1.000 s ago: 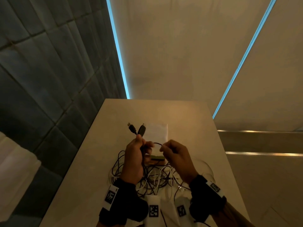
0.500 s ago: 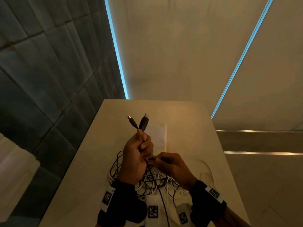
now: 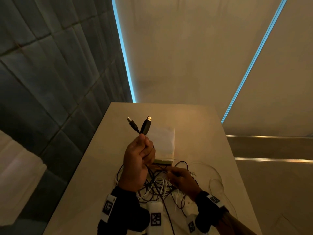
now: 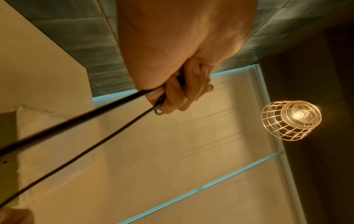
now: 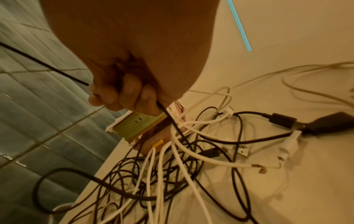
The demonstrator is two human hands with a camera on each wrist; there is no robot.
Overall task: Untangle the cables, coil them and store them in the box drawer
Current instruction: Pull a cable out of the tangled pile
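My left hand [image 3: 140,160] is raised above the table [image 3: 194,119] and grips a black cable just below its two plugs [image 3: 145,126], which stick up past my fingers; in the left wrist view its two strands [image 4: 91,121] run down from the fist [image 4: 180,91]. Lower and to the right, my right hand [image 3: 182,179] pinches the same black cable [image 5: 173,121] over the tangle of black and white cables [image 3: 157,185]. A small box with a green front [image 5: 136,124] lies behind the tangle, partly hidden by my hands.
A white paper-like sheet [image 3: 162,139] lies on the table beyond the box. Loose white cable loops [image 3: 215,180] spread to the right of the tangle. A dark padded wall stands along the table's left edge; a caged lamp [image 4: 291,119] hangs overhead.
My left hand has lifted the two plugs higher. My right hand has slid down along the black cable towards the tangle.
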